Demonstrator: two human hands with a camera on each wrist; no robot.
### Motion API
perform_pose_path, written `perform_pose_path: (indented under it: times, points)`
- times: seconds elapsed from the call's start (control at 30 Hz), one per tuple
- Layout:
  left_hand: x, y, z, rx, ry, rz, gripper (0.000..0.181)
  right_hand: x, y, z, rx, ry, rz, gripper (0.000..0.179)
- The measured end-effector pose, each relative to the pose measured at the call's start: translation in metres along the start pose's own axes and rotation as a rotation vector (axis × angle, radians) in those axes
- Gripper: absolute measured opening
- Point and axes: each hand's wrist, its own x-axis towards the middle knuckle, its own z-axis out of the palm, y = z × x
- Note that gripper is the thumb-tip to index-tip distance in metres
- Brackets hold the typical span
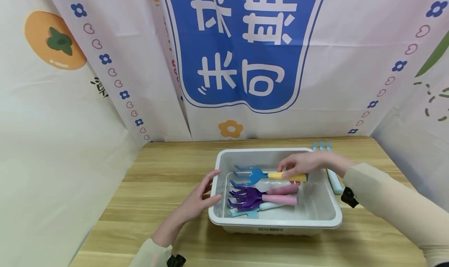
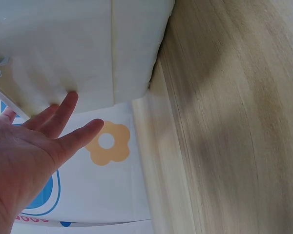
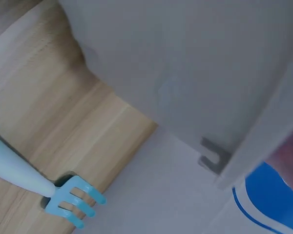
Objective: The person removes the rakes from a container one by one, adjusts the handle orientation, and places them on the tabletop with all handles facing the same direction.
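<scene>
In the head view my right hand (image 1: 302, 164) holds a small hand rake by its yellow handle (image 1: 275, 175), inside a white plastic bin (image 1: 275, 223). The rake's blue tines (image 1: 255, 176) point left. Below it in the bin lie purple rakes (image 1: 251, 198) with pink handles and a light blue rake (image 1: 250, 213), partly covered. My left hand (image 1: 200, 195) rests against the bin's left side, thumb and fingers spread at the rim. The left wrist view has that hand (image 2: 34, 146) with extended fingers at the bin's outer wall. The bin's wall hides most of my right hand in the right wrist view.
Another light blue rake (image 3: 71, 197) with a pale handle lies on the wooden table (image 1: 158, 181), just right of the bin. A printed cloth (image 1: 333, 83) hangs behind the table, and pale cloth walls (image 1: 70, 161) stand on both sides.
</scene>
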Motion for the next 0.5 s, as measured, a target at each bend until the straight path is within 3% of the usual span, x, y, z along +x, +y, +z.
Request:
perform_pose_path:
  times: [0.5]
  points:
    - [0.000, 0.000, 0.000, 0.004, -0.002, 0.014, 0.067, -0.055, -0.009, -0.002, 0.156, 0.137, -0.108, 0.026]
